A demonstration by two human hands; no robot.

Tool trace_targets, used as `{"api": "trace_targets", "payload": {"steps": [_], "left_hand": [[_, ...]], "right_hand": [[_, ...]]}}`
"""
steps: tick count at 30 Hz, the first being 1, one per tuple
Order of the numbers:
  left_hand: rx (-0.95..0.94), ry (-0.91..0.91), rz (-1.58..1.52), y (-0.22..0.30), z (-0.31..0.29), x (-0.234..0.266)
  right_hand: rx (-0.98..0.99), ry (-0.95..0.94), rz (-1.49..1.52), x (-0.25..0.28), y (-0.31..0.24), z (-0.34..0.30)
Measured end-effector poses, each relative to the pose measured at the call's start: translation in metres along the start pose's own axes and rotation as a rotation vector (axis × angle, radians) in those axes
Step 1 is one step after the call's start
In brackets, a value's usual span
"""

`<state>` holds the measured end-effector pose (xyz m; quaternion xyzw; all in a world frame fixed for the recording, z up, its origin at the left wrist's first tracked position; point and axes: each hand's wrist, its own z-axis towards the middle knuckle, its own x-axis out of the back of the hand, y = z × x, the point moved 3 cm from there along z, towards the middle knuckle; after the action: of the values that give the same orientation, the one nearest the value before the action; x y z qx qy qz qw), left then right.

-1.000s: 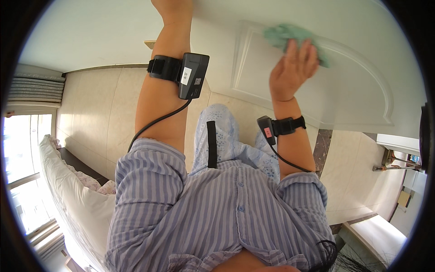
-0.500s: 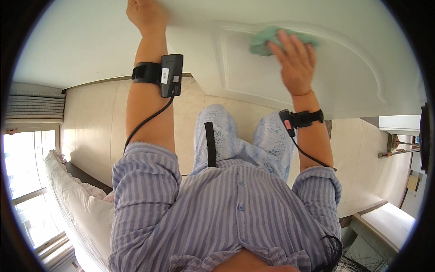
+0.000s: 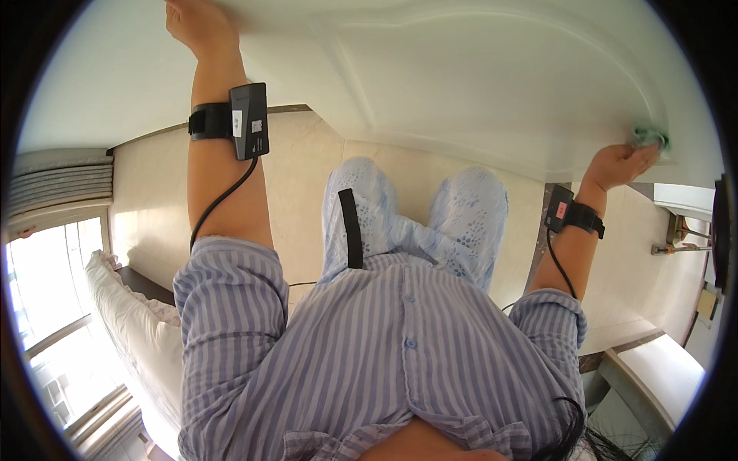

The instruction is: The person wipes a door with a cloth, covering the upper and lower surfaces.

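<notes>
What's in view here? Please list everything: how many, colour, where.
panelled door: one, white, top centre to right
cloth: one, green, at door's right side
tiled floor: one, beige, below door
window: one, bright white, far left
folded blind: one, grey, above window
bedding: count unclear, white, lower left
furniture top: one, white, lower right
armband boxes: two, black, left and right
cables: two, black, from boxes
patterned trousers: one pair, pale blue, centre
strap: one, black, on trousers
striped shirt: one, bluish, lower centre
left hand: one, bare, upper left
right hand: one, bare, holding cloth

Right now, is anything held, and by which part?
The right hand holds a bunched green cloth by its near side; for the left hand, I cannot tell.
</notes>
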<state>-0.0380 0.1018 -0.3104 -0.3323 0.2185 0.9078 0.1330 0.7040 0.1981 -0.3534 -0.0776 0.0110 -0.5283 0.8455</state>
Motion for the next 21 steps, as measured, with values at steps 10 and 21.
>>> {"api": "trace_targets", "payload": {"steps": [10,21], "left_hand": [[-0.112,0.332,1.064,-0.053,-0.084,-0.178],[0.467,0.060,0.722,-0.084,-0.138,-0.089]], "right_hand": [[-0.592,0.059,0.003,0.010,0.015,-0.006],[-0.164,-0.037,0.371,-0.078,-0.139,-0.090]]}}
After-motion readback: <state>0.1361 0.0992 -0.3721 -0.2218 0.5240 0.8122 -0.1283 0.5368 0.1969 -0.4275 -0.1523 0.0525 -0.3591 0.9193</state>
